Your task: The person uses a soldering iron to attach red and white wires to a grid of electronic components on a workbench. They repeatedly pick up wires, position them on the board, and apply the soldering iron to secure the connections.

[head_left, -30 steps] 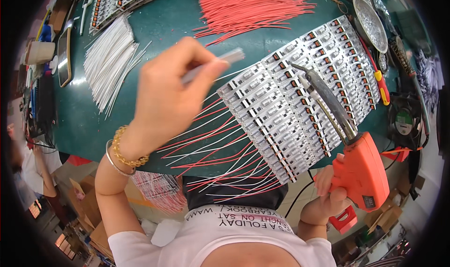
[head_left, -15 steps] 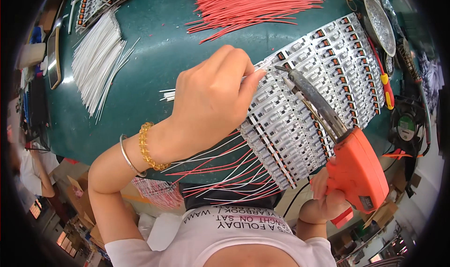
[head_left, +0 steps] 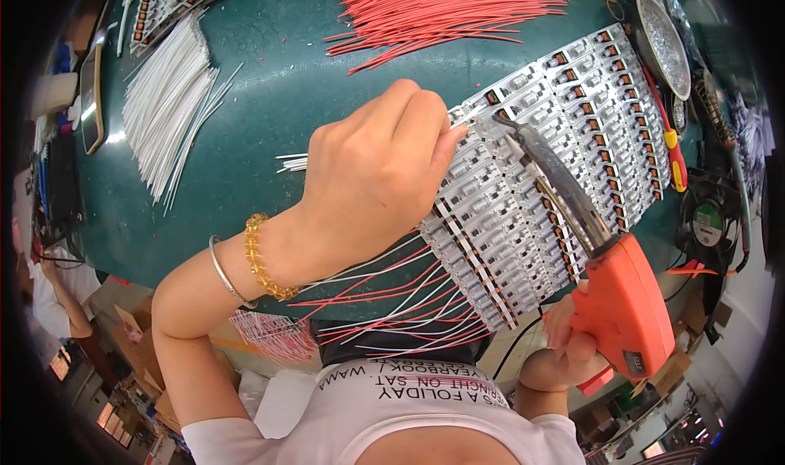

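My left hand [head_left: 376, 154] is closed in a pinch over the upper left edge of a panel of small silvery circuit boards [head_left: 540, 171]. Out of its left side stick the ends of a bundle of white wires [head_left: 292, 163]; the fingers hide the rest. My right hand [head_left: 576, 346] grips a red soldering gun [head_left: 630, 301] by its handle. The gun's dark bent tip [head_left: 509, 123] points up and left, over the boards and a little right of my left fingertips. Red and white wires [head_left: 409, 301] trail from the panel's lower left edge toward me.
Piles of red wires [head_left: 441, 11] and white wires [head_left: 168, 105] lie on the green table [head_left: 262, 89]. At the right are a metal dish [head_left: 662, 44], a red and yellow screwdriver [head_left: 675, 158] and a small black fan [head_left: 707, 220]. A phone [head_left: 91, 101] lies far left.
The soldering gun has shifted slightly right and down, its tip a bit farther from my left fingertips. My left hand has moved only a little and keeps its pinch.
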